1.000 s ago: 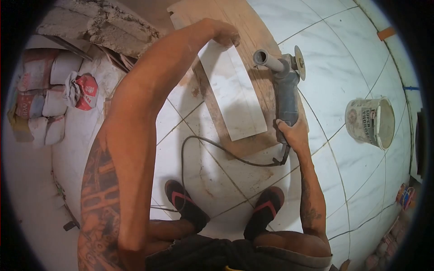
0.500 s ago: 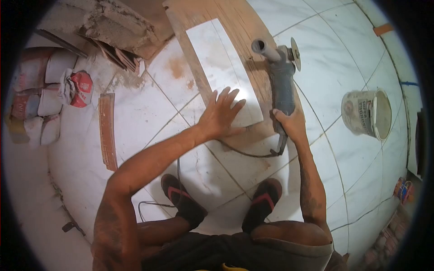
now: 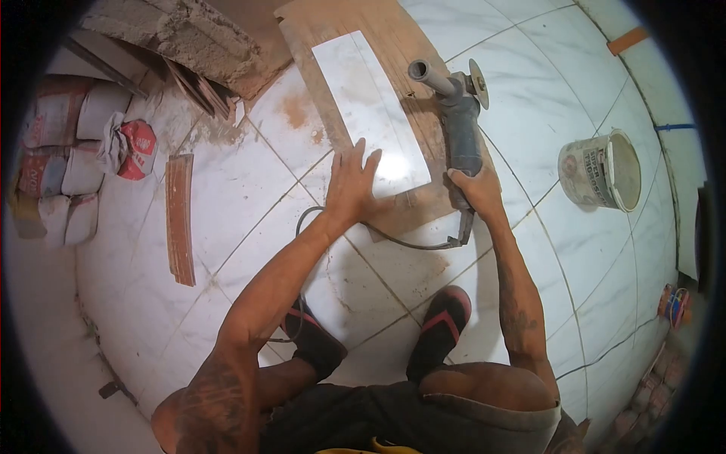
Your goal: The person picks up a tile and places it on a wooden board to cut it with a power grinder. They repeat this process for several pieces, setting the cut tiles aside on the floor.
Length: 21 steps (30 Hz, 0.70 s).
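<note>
A white tile strip [image 3: 368, 102] with a thin line along its length lies on a brown wooden board [image 3: 412, 57]. My left hand [image 3: 353, 183] is at the tile's near left corner, fingers stretched out and holding nothing. In my right hand [image 3: 479, 193] is a dark angle grinder [image 3: 461, 136], gripped by the rear of its body. Its side handle [image 3: 432, 78] sticks out to the left, and its thin disc [image 3: 479, 83] stands on edge to the right. The grinder overlaps the board's right edge, beside the tile. From its rear, the power cord [image 3: 401, 243] runs left beneath my left hand.
A white bucket [image 3: 600, 170] stands at right on the tiled floor. At left are a brown wooden strip [image 3: 180, 219], stacked sacks [image 3: 64, 151] and a crumpled red-and-white bag [image 3: 136, 147]. A rough concrete block [image 3: 185, 41] sits at the upper left. My sandalled feet are below the board.
My left hand has shifted left and slightly down, off most of the tile, its fingers drawn closer together. The grinder in my right hand has moved slightly left and up.
</note>
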Tool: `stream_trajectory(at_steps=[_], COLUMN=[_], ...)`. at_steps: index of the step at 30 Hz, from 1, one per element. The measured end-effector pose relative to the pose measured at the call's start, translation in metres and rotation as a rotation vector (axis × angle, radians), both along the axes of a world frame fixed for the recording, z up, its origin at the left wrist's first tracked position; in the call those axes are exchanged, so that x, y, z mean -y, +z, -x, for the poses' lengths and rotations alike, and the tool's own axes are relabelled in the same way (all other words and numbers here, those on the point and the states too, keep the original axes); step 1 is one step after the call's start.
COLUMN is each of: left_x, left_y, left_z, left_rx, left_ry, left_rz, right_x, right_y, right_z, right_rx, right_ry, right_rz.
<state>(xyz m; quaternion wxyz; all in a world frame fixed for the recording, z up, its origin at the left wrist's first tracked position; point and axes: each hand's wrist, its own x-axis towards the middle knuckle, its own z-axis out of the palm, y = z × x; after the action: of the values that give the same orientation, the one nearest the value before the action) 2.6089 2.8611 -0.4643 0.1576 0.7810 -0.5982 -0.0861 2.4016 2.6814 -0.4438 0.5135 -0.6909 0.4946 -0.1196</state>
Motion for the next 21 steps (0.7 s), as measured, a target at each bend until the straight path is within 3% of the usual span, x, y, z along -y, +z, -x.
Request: stream_trajectory(at_steps=[7,10,21], left_x=[0.012,0.022,0.012], left_y=[-0.008,-0.015,-0.025], left_z=[-0.026,-0.033,-0.021], left_rx=[0.000,-0.005,-0.120], left_ry=[0.054,0.109,0.162], left_rz=[0.078,0.154,0.203], right_x=[0.000,-0.002,-0.001], right_y=[-0.006,-0.011,-0.005], right_z=[0.003,0.001,0.003], right_rx=[-0.045,0.086,0.013], right_ry=[-0.002,-0.026,-0.007], right_rz=[0.061,0.082,-0.023])
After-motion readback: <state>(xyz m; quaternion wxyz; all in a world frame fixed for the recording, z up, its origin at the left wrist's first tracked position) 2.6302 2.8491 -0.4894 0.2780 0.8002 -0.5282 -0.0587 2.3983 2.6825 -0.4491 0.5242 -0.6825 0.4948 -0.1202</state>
